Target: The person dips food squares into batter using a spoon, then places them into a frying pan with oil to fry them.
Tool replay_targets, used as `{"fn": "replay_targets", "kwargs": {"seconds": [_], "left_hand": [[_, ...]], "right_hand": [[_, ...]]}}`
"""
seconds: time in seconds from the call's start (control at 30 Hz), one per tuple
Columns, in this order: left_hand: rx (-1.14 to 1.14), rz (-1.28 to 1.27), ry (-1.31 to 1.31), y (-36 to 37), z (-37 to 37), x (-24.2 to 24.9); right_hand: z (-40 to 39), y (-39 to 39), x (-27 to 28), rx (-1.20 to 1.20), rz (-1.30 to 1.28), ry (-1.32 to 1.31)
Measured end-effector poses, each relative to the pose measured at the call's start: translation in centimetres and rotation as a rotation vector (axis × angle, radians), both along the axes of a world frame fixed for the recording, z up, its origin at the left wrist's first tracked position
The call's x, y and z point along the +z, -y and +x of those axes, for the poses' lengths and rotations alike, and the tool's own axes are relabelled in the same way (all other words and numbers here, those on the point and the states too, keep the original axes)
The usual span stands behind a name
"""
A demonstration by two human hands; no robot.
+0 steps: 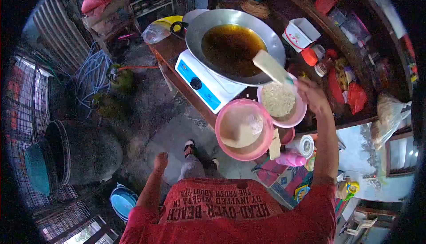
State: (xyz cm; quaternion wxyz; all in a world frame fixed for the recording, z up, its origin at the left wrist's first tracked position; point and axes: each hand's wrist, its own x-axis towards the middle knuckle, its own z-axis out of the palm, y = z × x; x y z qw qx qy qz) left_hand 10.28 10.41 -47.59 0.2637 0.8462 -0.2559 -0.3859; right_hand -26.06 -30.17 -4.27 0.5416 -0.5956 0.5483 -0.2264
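My right hand (313, 95), a little blurred, grips a pale flat spatula (270, 66). The blade reaches over the right rim of a large wok (197, 44) that contains brown oil (233, 48). Below the hand, a pale pink bowl (303, 111) holds a crumbly, cream-coloured mix (277, 99). In front of it is a pink basin (222, 142) with a pale batter-like liquid (239, 135). My left hand (160, 160) hangs low at my side, away from the table, fingers curled in with nothing visible in them.
The wok sits on a white stove (206, 86) with a knob, on a wooden table (162, 53). Jars, red packets (356, 97) and a white container (301, 33) stand to the right. Leftward are gas cylinders (119, 77), a hose and a large dark tub (88, 153).
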Motion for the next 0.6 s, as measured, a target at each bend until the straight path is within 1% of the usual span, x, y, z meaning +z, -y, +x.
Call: {"fn": "replay_targets", "kwargs": {"seconds": [0.03, 0.1, 0.13, 0.17, 0.2, 0.23, 0.27, 0.3, 0.33, 0.37, 0.4, 0.43, 0.5, 0.6], "left_hand": [[0.039, -0.04, 0.008, -2.0, 0.8, -3.3], [-0.046, 0.138, 0.032, -3.9, 1.6, -4.0], [-0.042, 0.135, 0.032, -4.2, 1.6, -3.5], [-0.262, 0.216, 0.162, -4.7, 1.4, -2.2], [-0.481, 0.297, 0.293, -5.0, 1.3, -1.0], [-0.477, 0.297, 0.292, -5.2, 1.1, -0.2], [-0.497, 0.335, 0.279, -5.4, 0.8, 0.4], [-0.516, 0.372, 0.266, -5.6, 0.5, 0.7], [-0.512, 0.372, 0.262, -6.0, 0.4, 0.6], [-0.485, 0.298, 0.246, -6.5, 0.2, 0.4], [-0.458, 0.225, 0.231, -6.9, 0.0, 0.4], [-0.455, 0.226, 0.228, -7.1, -0.3, 0.3], [-0.329, 0.203, 0.158, -7.3, -0.8, -0.3], [-0.37, 0.131, 0.209, -6.8, -0.5, -2.1]], "right_hand": [[1.1, 1.8, 0.0, 0.068, 0.004, 0.005], [3.7, 4.8, -1.7, 0.033, -0.097, -0.189], [5.0, 5.8, -2.7, 0.054, -0.167, -0.225], [6.1, 6.8, -3.9, 0.074, -0.237, -0.261], [6.7, 8.4, -5.9, 0.078, -0.24, -0.26], [7.3, 10.0, -8.2, 0.159, -0.46, -0.379], [7.6, 10.8, -9.5, 0.241, -0.68, -0.497], [8.3, 10.1, -9.1, 0.246, -0.68, -0.497], [9.7, 8.3, -8.0, 0.193, -0.765, -0.651], [10.9, 6.5, -6.8, 0.139, -0.848, -0.806], [11.7, 5.0, -5.7, 0.13, -0.883, -0.885], [11.9, 4.6, -5.6, 0.134, -0.883, -0.885], [11.9, 4.2, -5.6, 0.156, -1.09, -0.971], [10.7, 4.9, -5.5, 0.083, -1.089, -0.984]]}}
